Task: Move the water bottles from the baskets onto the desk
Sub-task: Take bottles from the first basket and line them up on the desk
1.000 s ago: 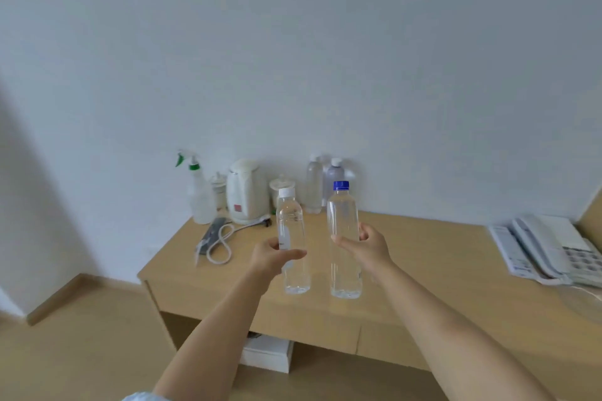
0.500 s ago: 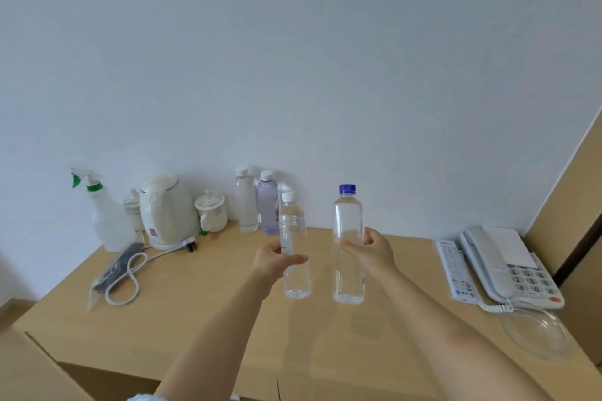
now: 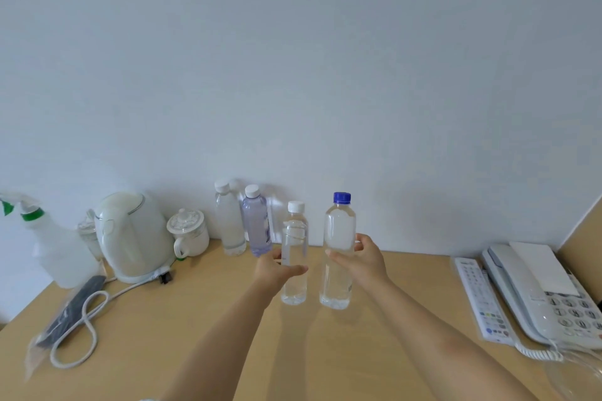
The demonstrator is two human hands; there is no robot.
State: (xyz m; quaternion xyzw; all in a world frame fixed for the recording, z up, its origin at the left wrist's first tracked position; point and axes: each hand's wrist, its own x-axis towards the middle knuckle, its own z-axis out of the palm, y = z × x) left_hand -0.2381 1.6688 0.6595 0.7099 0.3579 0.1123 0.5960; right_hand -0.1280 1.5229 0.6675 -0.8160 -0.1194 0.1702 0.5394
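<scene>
My left hand [image 3: 275,270] grips a clear water bottle with a white cap [image 3: 294,283] round its middle. My right hand [image 3: 361,262] grips a taller clear bottle with a blue cap [image 3: 338,231]. Both bottles are upright, side by side, over the middle of the wooden desk [image 3: 202,335]; whether their bases touch it I cannot tell. Two more bottles stand on the desk against the wall: a clear one [image 3: 229,221] and a purple-tinted one [image 3: 256,225]. No basket is in view.
On the left stand a white kettle [image 3: 133,238] with its cord [image 3: 84,319], a lidded cup [image 3: 189,231], a spray bottle [image 3: 55,247] and a bagged dark remote [image 3: 70,312]. On the right lie a white telephone [image 3: 540,290] and a remote [image 3: 479,299].
Both hands have carried the bottles forward over the desk and lower. The view has come closer, so the desk fills more of the frame.
</scene>
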